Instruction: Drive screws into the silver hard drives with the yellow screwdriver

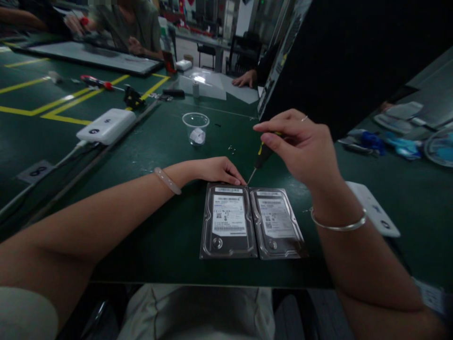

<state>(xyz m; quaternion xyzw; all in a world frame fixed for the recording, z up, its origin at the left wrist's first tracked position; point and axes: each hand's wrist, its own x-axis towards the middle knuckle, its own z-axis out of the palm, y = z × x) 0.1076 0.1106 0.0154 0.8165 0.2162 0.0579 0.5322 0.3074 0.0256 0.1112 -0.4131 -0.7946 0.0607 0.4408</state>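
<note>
Two hard drives lie side by side, label up, near the table's front edge: the left hard drive (229,218) and the right hard drive (275,222). My left hand (222,170) rests along the left drive's far edge, fingers closed together at its far right corner; whatever they pinch is hidden. Above and to the right, my right hand (303,147) grips a screwdriver (261,158) with a black and yellow handle. Its thin shaft slants down to the left, the tip beside my left fingertips at that corner. Several tiny screws (231,149) lie beyond the drives.
A clear plastic cup (196,127) with something white inside stands ahead. White power boxes sit left (106,126) and right (373,208). A large black panel (347,61) looms at right. Farther back are a red-handled screwdriver (97,82), another person's hand (245,79) and a seated co-worker (127,28).
</note>
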